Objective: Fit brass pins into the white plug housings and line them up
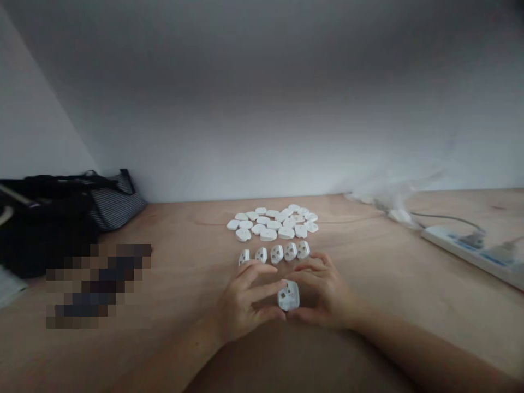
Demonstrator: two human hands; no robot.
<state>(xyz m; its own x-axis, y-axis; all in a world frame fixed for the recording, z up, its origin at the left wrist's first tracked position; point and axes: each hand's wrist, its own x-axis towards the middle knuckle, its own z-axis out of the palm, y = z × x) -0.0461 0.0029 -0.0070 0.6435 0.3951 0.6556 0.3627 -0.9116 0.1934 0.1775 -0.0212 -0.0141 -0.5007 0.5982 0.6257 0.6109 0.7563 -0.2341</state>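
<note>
A small white plastic piece [289,296] with dark openings in its face is held between both hands above the wooden table [180,305]. My left hand [248,300] pinches it from the left with thumb and fingers. From the right, my right hand [325,292] grips it with the thumb low and the fingers above. Just beyond the hands, several similar white pieces stand in a row, among them one in the middle [277,254] and one at the right end [303,250]. Farther back lies a loose group of several white pieces [268,234], mostly flat.
At the left sit a black bag [45,224] and a striped pouch [112,202]. A pixelated dark patch covers something in front of them. On the right are a white power strip [470,254] with plugs, a dark cable and clear plastic wrap [393,199] near the wall.
</note>
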